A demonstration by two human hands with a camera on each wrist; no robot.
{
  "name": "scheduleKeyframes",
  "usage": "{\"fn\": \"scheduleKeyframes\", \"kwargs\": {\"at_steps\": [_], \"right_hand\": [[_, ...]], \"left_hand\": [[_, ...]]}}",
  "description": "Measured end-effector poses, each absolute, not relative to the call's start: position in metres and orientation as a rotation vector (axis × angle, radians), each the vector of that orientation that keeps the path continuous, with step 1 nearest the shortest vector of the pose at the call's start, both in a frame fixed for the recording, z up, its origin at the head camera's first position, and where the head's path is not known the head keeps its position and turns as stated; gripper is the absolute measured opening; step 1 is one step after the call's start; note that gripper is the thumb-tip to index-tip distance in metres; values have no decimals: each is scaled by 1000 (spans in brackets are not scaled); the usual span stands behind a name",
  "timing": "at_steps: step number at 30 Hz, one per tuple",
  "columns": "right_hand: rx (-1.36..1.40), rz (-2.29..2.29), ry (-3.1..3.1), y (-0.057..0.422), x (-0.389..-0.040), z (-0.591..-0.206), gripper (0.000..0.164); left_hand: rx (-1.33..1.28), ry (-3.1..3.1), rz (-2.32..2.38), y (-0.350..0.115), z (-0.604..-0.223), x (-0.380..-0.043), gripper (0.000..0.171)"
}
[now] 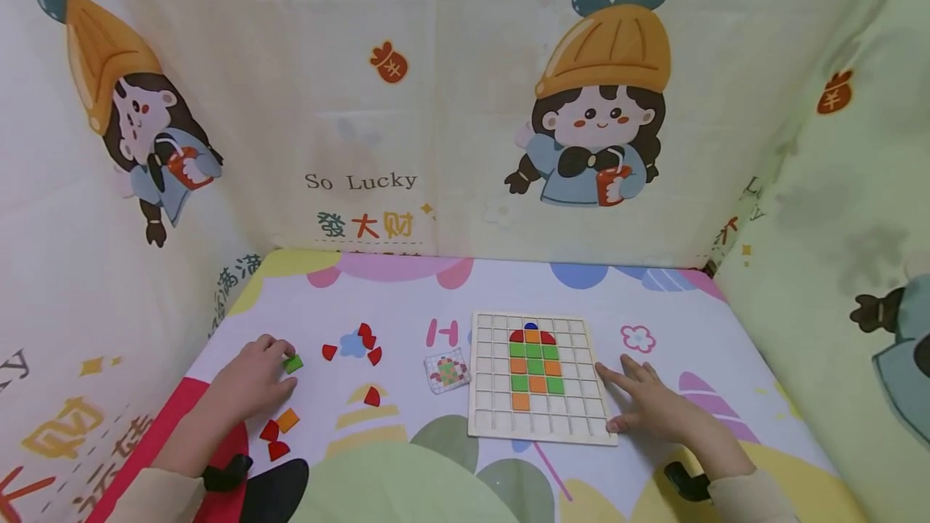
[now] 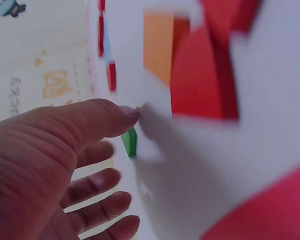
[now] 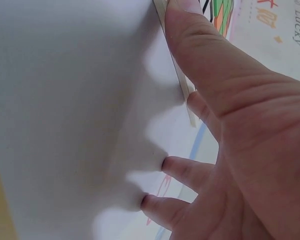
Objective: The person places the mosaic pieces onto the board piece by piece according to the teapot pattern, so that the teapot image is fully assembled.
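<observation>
My left hand (image 1: 254,378) reaches to a green square tile (image 1: 293,363) on the left of the table. Its thumb is apart from the other fingers, and the tile shows just beyond the thumb tip in the left wrist view. An orange tile (image 1: 288,420) and red rounded pieces (image 1: 278,450) lie close by. A wooden grid board (image 1: 581,418) holds green, orange, red and blue pieces in a tall figure. At the board's right edge my right hand (image 1: 654,406) rests with fingers spread, thumb and forefinger at the rim.
A small picture card (image 1: 446,370) lies against the board's left side. Several red pieces (image 1: 329,353) are scattered between the left hand and the card. Printed cloth walls (image 1: 465,103) enclose the table at the back and both sides.
</observation>
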State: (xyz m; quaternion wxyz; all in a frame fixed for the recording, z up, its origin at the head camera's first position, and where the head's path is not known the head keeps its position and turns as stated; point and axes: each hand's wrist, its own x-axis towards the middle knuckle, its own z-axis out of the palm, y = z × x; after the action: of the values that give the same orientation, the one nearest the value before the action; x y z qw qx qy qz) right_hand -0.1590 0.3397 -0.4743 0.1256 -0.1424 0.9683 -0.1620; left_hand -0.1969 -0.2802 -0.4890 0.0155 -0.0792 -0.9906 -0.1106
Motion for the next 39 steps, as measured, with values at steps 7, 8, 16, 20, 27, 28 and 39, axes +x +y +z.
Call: {"fn": "scheduleKeyframes", "kwargs": {"at_steps": [7,8,16,20,27,28,39], "right_hand": [[-406,-457,2825,338,-160,-476,95],[-405,-456,2826,338,-160,-476,96],[-419,-469,2827,339,-159,-477,95],[-427,-472,2834,339,-158,-476,94],[-420,-485,2829,340,-158,-476,95],[-418,-485,2828,340,-158,-476,95],[-408,-484,2819,339,-159,-475,95]], "left_hand": [[-241,-3107,-451,-296,-484,-212,62],[-250,-3120,-457,-297,-484,-214,59],[-241,-3181,-465,-296,-480,-218,47],[-250,-3188,-441,-296,-480,-219,47],[-240,-3199,-446,-291,-475,-220,50],[-238,-3199,-457,-290,-474,-220,50],[-286,-3199,-487,-265,-465,-217,49]]}}
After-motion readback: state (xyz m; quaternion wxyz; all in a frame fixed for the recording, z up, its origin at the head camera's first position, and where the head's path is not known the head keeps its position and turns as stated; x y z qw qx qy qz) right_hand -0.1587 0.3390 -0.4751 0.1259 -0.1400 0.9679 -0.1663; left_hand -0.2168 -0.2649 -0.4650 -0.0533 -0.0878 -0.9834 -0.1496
